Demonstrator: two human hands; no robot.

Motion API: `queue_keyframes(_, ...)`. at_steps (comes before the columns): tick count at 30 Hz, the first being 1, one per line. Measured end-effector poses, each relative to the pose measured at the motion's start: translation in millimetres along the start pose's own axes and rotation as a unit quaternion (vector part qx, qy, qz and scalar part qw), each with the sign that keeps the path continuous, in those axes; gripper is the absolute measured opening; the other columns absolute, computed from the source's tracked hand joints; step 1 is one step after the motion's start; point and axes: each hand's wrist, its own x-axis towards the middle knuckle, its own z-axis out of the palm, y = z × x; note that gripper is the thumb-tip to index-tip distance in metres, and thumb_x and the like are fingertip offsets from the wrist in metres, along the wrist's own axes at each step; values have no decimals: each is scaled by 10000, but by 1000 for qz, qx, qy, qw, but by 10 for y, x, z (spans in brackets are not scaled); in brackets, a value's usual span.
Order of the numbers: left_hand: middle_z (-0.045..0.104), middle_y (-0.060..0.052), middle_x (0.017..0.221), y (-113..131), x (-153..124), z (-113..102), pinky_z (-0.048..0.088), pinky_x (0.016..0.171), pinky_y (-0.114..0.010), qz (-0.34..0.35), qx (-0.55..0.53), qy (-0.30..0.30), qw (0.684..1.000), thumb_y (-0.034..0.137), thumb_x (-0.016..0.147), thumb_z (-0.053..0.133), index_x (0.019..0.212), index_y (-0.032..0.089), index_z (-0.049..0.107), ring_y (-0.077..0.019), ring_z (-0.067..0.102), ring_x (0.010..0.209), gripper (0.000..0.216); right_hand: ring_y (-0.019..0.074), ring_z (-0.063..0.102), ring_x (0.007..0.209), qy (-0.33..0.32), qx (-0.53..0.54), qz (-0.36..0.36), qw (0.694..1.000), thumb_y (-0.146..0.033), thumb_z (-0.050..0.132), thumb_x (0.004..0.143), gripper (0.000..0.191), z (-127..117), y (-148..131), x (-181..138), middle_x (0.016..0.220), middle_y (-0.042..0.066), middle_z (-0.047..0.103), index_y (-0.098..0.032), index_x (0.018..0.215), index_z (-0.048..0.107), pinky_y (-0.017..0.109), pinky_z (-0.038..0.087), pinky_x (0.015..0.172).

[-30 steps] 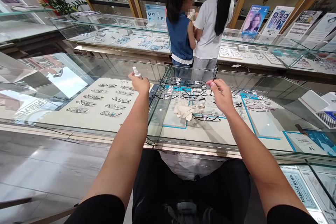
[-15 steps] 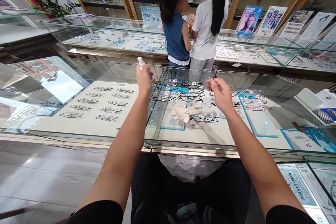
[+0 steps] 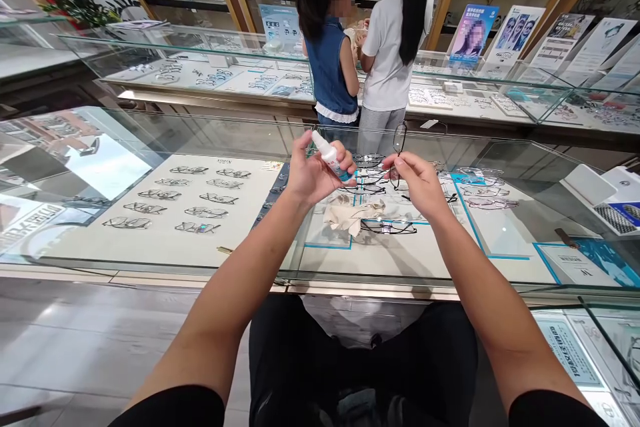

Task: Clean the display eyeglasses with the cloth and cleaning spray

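Note:
My left hand (image 3: 317, 173) is wrapped round a small white spray bottle (image 3: 330, 159) with a pointed white top and a coloured label; the bottle leans up to the left. In my right hand (image 3: 417, 180) a pair of dark-rimmed eyeglasses (image 3: 399, 139) is pinched between thumb and fingers, turned upright with one lens above the fingertips. Both hands are over the glass display counter. On the glass below them lies a crumpled beige cloth (image 3: 345, 213). Right beside the cloth is a pair of black-framed glasses (image 3: 389, 227).
Rows of glasses (image 3: 160, 195) lie inside the counter on the left. An open white box (image 3: 613, 197) stands at the right end. Beyond, two people (image 3: 330, 73) stand by another glass counter (image 3: 200, 53) with upright advertising cards (image 3: 473, 33) on it.
My left hand has moved right, towards the eyeglasses, and turned so the bottle and its label show. My right hand has shifted slightly left, with the glasses turned to show a lens.

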Motion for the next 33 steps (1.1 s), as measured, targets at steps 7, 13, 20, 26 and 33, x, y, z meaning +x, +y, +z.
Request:
queue_keyframes(7,544,-35,793,-271,60,143,487,741,-361,113,146,78,980,751,864,556,772,234,573,-195,536,747,525,213,727,865,-126,63,66,988,-722,692,961,484,108,-23,-57,998,44,770,-244,970,769,366,571,820)
queue_keyframes(13,538,-24,738,-253,48,174,409,711,-360,105,207,44,972,697,887,533,758,231,562,-192,477,708,484,219,722,872,-165,95,90,978,-724,703,954,488,201,-17,-95,1017,50,768,-240,964,766,364,546,800)
queue_keyframes(20,560,-36,790,-222,-6,205,438,768,-371,125,210,18,970,740,918,540,794,230,569,-213,507,772,526,213,728,871,-181,109,87,974,-707,685,975,471,206,2,-91,1046,55,775,-241,967,758,367,556,815)
queue_keyframes(26,571,-31,788,-249,-21,179,409,761,-366,119,226,2,967,701,941,534,804,225,571,-210,509,760,497,231,755,969,-118,131,80,981,-684,675,981,431,116,8,-33,1089,65,779,-258,1015,728,387,611,860)
queue_keyframes(33,526,-3,782,-358,-45,240,360,741,-335,87,274,-41,957,621,967,542,798,215,529,-192,474,767,440,224,726,1031,-76,141,82,984,-693,718,945,429,111,0,-16,1144,49,787,-265,974,733,344,586,839)
